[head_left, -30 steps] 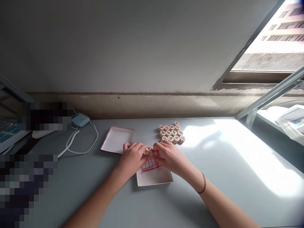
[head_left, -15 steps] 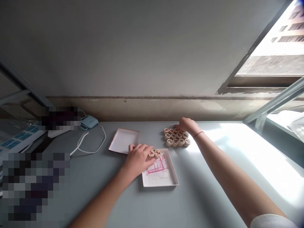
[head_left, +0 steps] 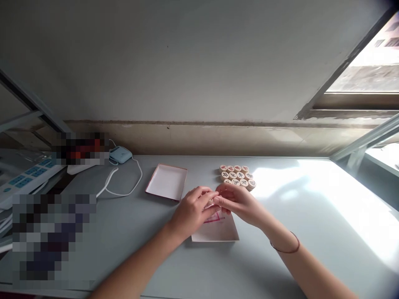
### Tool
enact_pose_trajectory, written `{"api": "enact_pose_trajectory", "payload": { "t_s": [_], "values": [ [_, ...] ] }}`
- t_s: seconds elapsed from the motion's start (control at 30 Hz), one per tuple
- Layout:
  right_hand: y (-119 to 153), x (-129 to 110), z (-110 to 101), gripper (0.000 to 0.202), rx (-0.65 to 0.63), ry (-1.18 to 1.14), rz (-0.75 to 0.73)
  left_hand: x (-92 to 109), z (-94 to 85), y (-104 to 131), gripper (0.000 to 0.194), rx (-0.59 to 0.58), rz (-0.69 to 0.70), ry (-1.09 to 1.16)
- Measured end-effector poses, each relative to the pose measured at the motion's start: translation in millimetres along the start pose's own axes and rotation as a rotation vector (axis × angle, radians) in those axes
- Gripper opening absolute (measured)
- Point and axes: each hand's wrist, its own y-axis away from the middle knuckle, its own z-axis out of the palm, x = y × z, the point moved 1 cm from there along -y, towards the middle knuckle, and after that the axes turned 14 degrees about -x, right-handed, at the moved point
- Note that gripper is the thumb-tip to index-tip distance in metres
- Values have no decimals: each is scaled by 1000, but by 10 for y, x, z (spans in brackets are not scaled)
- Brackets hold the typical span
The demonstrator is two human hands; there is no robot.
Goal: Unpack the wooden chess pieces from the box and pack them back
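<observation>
My left hand [head_left: 195, 209] curves over the back of a shallow white box [head_left: 215, 235], its fingers around a round wooden piece [head_left: 210, 202] that is mostly hidden. Meeting it fingertip to fingertip, my right hand [head_left: 238, 203] is closed in a pinch, and what it holds cannot be made out. Pink lines show on the box's bottom between and below the hands. Behind my right hand stand rows of round wooden pieces [head_left: 232, 175] with red or dark characters on top.
A square white lid [head_left: 166, 182] lies left of the hands. Farther left are a light blue device [head_left: 120, 155] with a white cable [head_left: 140, 176], a power strip [head_left: 28, 178] and blurred-out items. A wall runs along the table's back edge.
My right hand has come from the rows of pieces back toward me, to my left hand above the box. The two pieces seen beside my left hand are now largely covered. The view has shifted slightly.
</observation>
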Motion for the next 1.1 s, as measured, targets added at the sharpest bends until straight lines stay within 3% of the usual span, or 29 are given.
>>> {"api": "enact_pose_trajectory", "payload": {
  "t_s": [0.17, 0.3, 0.4, 0.53, 0.67, 0.8, 1.0, 1.1],
  "values": [
    [29, 30, -102, 37, 128, -100, -9, 33, -4, -19, 20, 29, -74, 82],
    [73, 40, -269, 37, 365, -183, -35, 1, -23, -53, 11, 88, -114, 0],
    [110, 61, -329, 36, 444, -236, -15, 9, 10, -98, 5, 64, -105, -100],
    [137, 67, -329, 32, 419, -233, -4, 28, 96, -161, 6, -50, -94, -231],
    [144, 88, -277, 32, 360, 32, 4, 4, 114, -183, 13, -159, -76, -345],
    [128, 107, -224, 25, 342, 248, -6, -12, 64, -177, 15, -187, -67, -412],
    [92, 99, -186, 24, 309, 274, -19, 15, 116, -191, 19, -232, -52, -487],
    [95, 118, -170, 17, 281, 394, -25, 5, 112, -188, 17, -234, -71, -471]
  ]
}}
